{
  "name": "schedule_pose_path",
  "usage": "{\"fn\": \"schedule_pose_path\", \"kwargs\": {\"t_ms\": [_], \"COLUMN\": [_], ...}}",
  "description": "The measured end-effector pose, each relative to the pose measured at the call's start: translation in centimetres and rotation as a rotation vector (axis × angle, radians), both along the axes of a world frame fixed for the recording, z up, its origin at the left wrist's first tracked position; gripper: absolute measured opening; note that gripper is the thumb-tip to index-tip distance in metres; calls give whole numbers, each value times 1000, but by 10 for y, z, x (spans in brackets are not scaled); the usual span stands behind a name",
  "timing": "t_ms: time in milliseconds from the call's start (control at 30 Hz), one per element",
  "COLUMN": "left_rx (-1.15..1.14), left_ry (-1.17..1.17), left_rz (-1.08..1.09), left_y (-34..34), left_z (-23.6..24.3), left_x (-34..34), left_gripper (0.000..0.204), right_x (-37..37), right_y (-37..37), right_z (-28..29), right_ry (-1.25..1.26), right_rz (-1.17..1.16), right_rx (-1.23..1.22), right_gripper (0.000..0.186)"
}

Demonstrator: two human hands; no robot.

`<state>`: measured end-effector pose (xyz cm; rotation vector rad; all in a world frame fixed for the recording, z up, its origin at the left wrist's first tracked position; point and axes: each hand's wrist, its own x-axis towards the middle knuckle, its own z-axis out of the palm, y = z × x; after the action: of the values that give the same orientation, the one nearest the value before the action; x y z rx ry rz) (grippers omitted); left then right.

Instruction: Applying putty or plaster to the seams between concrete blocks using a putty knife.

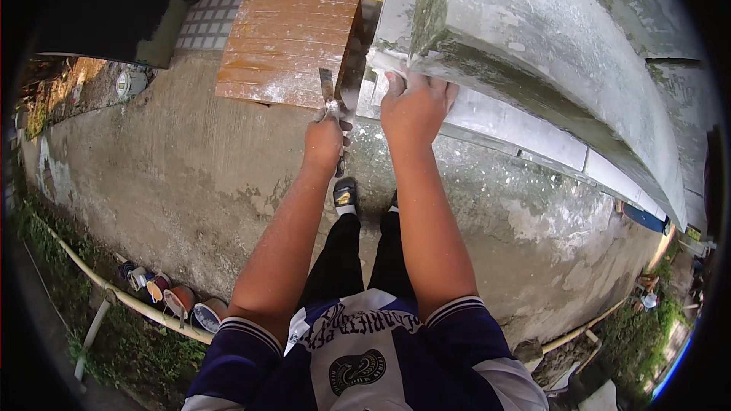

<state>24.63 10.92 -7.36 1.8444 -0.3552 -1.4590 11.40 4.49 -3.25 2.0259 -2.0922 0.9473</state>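
In my left hand (326,141) is a scraper (327,85), its flat metal blade pointing away from me and its handle end showing below my fingers. White powder coats the blade's base and my fingers. My right hand (416,110) is up against the white ledge (487,116), under the overhanging grey-white concrete slab (525,23). Its thumb is bent and its fingers curl forward, white with dust. What lies under those fingers is hidden. Just beyond the scraper stands a brown slatted wooden stool or small table (285,42), dusted with white.
Worn concrete (175,152) surrounds my feet, with tiled paving (221,11) farther off. Several pots (180,301) stand by a bamboo rail (145,308) at the lower left. A blue container (643,217) sits beyond the ledge's right end. The slab overhangs on the right.
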Motion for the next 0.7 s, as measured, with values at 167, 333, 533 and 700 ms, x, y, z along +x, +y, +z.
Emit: {"fn": "schedule_pose_path", "kwargs": {"t_ms": [167,333,533,700], "left_rx": [-26,-10,-57,-144], "left_ry": [-2,-80,-30,-64], "left_rz": [71,36,52,246], "left_y": [-27,-30,-30,-24], "left_z": [15,12,24,28], "left_x": [-8,-14,-37,-34], "left_gripper": [35,40,43,39], "right_x": [-37,-108,-37,22], "right_y": [-1,8,-5,3], "right_z": [10,16,1,11], "right_ry": [-14,8,-15,-12], "right_rz": [27,-190,100,307], "right_rx": [81,42,-80,241], "right_gripper": [18,18,18,14]}}
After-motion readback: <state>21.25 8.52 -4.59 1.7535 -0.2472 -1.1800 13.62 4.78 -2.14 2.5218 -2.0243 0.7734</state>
